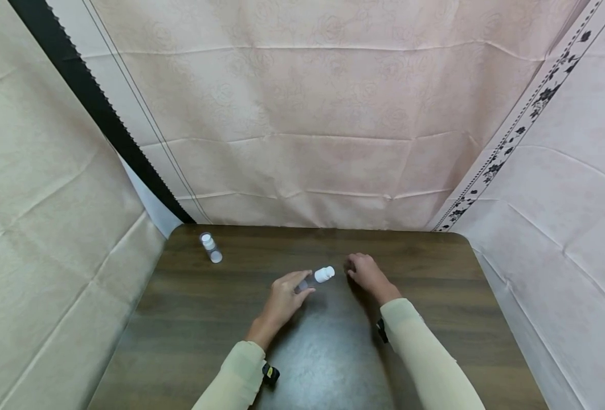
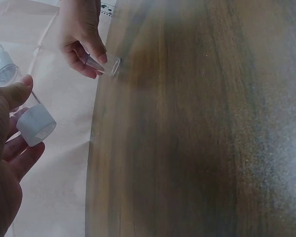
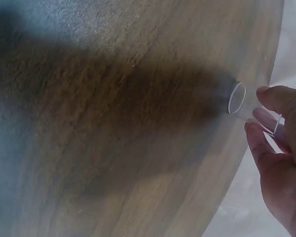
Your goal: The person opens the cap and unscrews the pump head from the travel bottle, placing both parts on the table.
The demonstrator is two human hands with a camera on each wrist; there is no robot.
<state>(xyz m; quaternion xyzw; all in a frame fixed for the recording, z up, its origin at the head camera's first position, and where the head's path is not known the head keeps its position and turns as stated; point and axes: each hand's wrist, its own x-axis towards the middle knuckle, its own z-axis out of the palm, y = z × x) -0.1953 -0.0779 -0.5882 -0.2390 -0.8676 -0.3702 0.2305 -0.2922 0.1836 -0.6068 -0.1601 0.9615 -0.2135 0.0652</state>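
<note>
My left hand (image 1: 280, 302) grips a small clear pump bottle (image 2: 36, 123) between thumb and fingers, tilted above the table. Its white pump top (image 1: 325, 274) points toward the right hand, and the white base shows in the left wrist view. Across a short gap, my right hand (image 1: 368, 275) holds a clear, hollow cap (image 2: 111, 66) by thumb and fingertips, low over the tabletop. In the right wrist view, the round open rim of the cap faces away from the palm. The head view hides this cap behind the fingers.
A second small clear bottle (image 1: 211, 248) with white parts is near the back left corner of the brown wooden table (image 1: 179, 341). Pale cloth (image 1: 302, 114) hangs behind the table and along both sides. Black bands (image 2: 20, 195) are absent from the wrist views.
</note>
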